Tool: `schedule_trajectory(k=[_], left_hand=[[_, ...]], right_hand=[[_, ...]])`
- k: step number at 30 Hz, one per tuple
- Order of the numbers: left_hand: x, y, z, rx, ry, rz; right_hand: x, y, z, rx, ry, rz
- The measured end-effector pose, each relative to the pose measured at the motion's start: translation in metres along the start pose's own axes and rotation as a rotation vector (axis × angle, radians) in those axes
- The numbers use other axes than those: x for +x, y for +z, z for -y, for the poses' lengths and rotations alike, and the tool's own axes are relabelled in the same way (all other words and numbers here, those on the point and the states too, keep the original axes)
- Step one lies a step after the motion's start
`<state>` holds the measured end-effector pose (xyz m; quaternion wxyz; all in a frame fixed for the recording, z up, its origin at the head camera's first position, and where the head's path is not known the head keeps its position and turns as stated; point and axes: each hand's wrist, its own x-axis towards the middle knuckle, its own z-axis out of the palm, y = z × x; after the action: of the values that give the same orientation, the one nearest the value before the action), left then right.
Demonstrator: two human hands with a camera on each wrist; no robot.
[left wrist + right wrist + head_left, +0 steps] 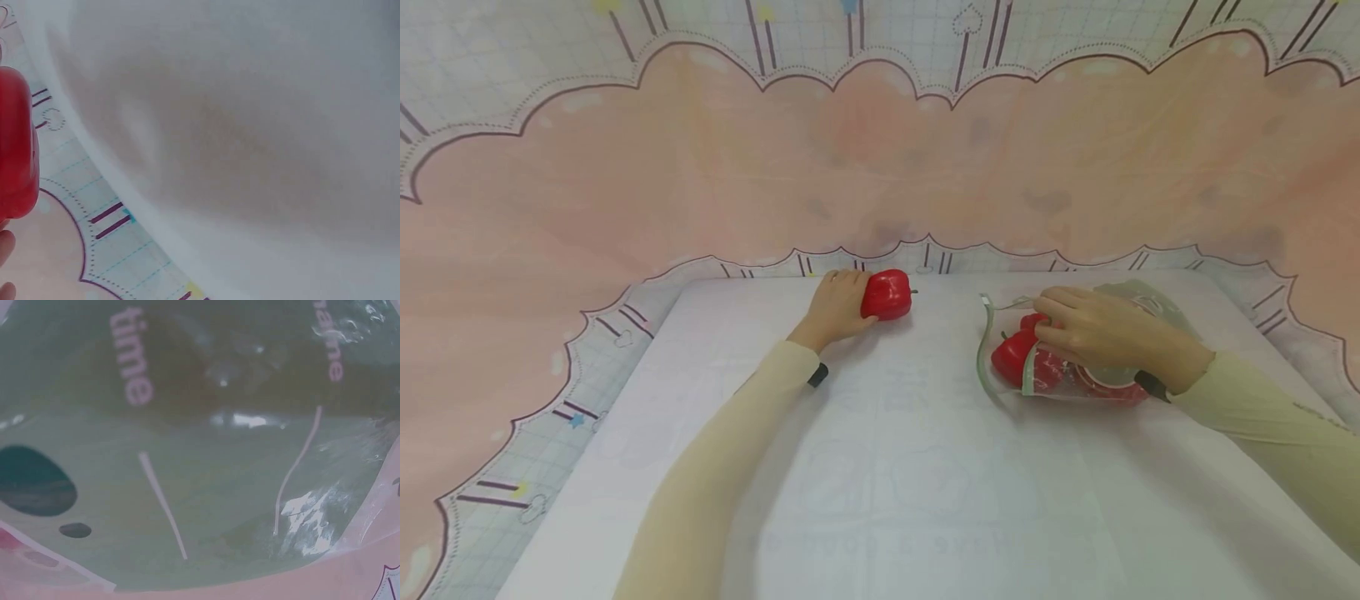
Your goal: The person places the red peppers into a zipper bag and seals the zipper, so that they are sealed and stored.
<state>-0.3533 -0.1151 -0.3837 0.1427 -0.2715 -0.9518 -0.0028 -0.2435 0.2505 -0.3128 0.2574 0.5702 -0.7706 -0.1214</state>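
Note:
My left hand (pixel 838 308) grips a red bell pepper (pixel 889 295) at the table's far edge, its stem pointing right. In the left wrist view the same pepper (pixel 15 144) shows at the left edge, with fingertips (pixel 5 247) just below it. On the right lies a clear zip bag (pixel 1000 396) with green print, its mouth facing left. My right hand (pixel 1082 329) holds the upper lip of that mouth with curled fingers. Inside, near the opening, sits a red pepper (pixel 1013 357); more red shows behind it, partly hidden by hand and print. The right wrist view shows only the bag's printed film (pixel 219 475).
A white-covered table (pixel 880 483) lies under both arms. Behind and beside it hangs a pink patterned cloth (pixel 850 167), which meets the table's far edge close to the left hand's pepper.

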Motion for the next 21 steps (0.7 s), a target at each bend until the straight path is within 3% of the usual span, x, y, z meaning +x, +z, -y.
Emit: schedule_trajectory(k=[11,21], left_hand=[[-0.022,-0.022,-0.011,0.012,0.127,-0.133],[-0.044,-0.033,-0.021,-0.003,0.221,-0.231]], right_hand=[[0.000,0.002,0.000,-0.001,-0.006,-0.007],[0.000,0.000,0.001,0.003,-0.006,-0.016]])
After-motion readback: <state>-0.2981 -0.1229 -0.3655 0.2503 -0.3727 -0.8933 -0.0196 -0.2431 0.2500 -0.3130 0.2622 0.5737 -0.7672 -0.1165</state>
